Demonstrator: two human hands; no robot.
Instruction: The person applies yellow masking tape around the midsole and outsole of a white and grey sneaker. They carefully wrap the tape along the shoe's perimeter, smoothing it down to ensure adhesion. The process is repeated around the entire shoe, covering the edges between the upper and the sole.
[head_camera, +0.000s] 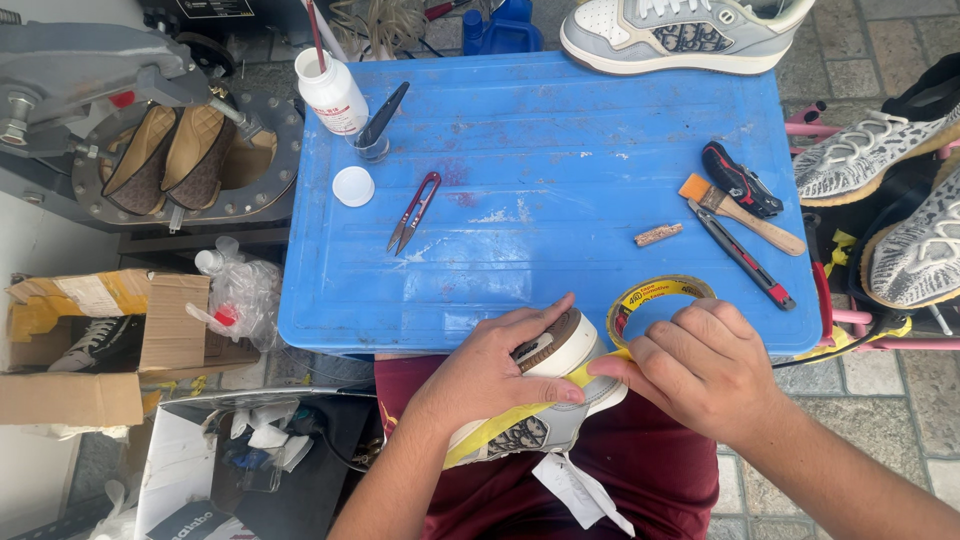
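Sneaker (545, 400), white and grey with a patterned side panel, is lying on its side in the person's lap, just below the near edge of the blue plastic tabletop (540, 160), with a strip of yellow tape (500, 432) running along the line where sole meets upper. Going from the left: a metal shoe press (150, 130) is holding two brown insoles, and below it cardboard boxes (120, 340) and crumpled plastic are sitting on the floor. On the blue surface a white glue bottle (333, 92) is standing with a red stick poking out of it, its round white cap (353, 186) lying near it, and red-handled thread snips (413, 211) are resting further in. The left hand (490, 375) is cupping the sneaker's sole, fingers curled together over its edge and the thumb pressing down onto the tape. The right hand (700, 365) is meeting it from the other side, thumb and forefinger pinching the yellow strip against the shoe, the other fingers folded in. Just behind that hand the roll of yellow tape (655, 300) is lying flat on the tabletop. Farther right, a small cork-like stick (658, 234), a wooden-handled brush (740, 212), a black and red tool (741, 180) and a slim utility knife (745, 258) are lying close together. A matching grey sneaker (680, 35) is sitting at the far edge, and knitted grey shoes (890, 200) are resting on a pink rack at the right.
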